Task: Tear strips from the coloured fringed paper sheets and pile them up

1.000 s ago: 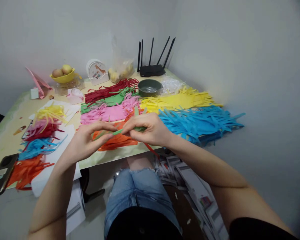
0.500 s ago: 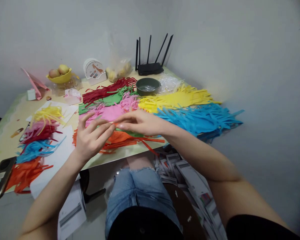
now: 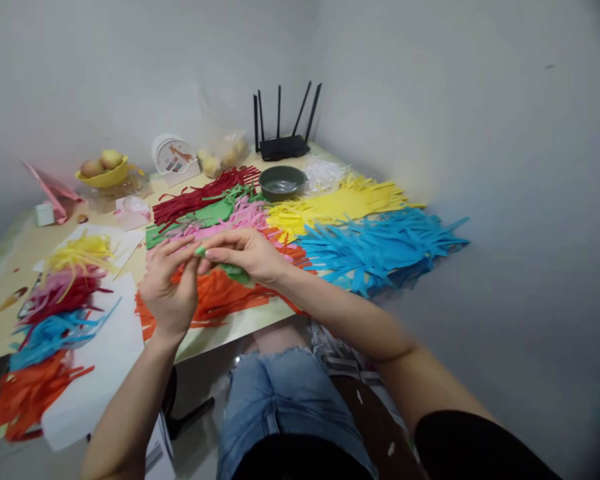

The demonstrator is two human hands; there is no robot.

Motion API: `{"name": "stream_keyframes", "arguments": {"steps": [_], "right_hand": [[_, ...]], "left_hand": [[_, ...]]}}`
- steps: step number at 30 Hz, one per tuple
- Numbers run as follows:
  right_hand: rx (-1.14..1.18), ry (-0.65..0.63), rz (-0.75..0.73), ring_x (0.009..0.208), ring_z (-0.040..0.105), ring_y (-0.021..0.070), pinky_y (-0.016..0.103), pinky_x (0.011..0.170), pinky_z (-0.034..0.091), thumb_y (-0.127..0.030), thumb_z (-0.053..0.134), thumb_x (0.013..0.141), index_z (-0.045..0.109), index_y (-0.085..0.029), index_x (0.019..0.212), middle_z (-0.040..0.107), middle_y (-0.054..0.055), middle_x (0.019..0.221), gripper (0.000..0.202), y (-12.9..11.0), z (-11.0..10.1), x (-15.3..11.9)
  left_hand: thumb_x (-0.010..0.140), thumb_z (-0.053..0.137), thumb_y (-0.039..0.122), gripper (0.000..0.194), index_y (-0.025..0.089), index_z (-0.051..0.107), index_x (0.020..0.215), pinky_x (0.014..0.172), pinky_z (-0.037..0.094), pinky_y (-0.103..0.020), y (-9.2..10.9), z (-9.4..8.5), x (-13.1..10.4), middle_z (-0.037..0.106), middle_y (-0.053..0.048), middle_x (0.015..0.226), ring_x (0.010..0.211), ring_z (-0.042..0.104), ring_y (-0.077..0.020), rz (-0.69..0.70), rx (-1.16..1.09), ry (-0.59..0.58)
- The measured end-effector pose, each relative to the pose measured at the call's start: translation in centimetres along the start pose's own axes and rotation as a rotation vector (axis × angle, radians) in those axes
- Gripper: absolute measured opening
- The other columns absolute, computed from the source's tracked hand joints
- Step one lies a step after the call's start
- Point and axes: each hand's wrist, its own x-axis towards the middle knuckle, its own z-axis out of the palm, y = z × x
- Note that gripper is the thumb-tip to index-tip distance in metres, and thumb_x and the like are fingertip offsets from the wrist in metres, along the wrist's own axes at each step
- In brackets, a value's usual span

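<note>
Over the near part of the table, my left hand (image 3: 167, 283) and my right hand (image 3: 255, 257) meet fingertip to fingertip. Both pinch a green paper strip (image 3: 237, 273), whose tip shows between thumb and fingers while a wider part hangs below my right palm. Orange fringed sheets (image 3: 225, 300) lie right beneath the hands. Just behind are pink fringed sheets (image 3: 245, 217) and green ones (image 3: 213, 213). Yellow fringed sheets (image 3: 340, 203) and blue fringed sheets (image 3: 380, 253) spread to the right of my right hand.
Dark red fringe (image 3: 205, 193), a dark green bowl (image 3: 283, 183) and a black router (image 3: 285, 147) stand farther back. Small coloured bundles, such as a blue bundle (image 3: 57, 337), line the left beside white paper (image 3: 105, 360). A yellow fruit bowl (image 3: 103, 179) sits back left.
My hands have closed in on the green strip; my left fingers, spread before, are now bent together at its tip. The view has shifted slightly, so the table sits lower and farther left.
</note>
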Motion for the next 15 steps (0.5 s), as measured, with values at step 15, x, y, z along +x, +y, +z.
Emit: {"name": "stream_keyframes", "arguments": {"steps": [15], "right_hand": [[-1.188,0.245,-0.257,0.099,0.066,0.0153,0.025,0.094,0.046,-0.031,0.056,0.097,0.07,-0.015,0.1,0.075,0.005,0.106,0.021,-2.5,-10.7,10.5]], "left_hand": [[0.086,0.062,0.035,0.018,0.018,0.061,0.082,0.09,0.053,-0.032,-5.3,2.6,11.3,0.072,0.008,0.085,0.086,0.067,-0.0101,-0.099,-0.21,0.326]]}}
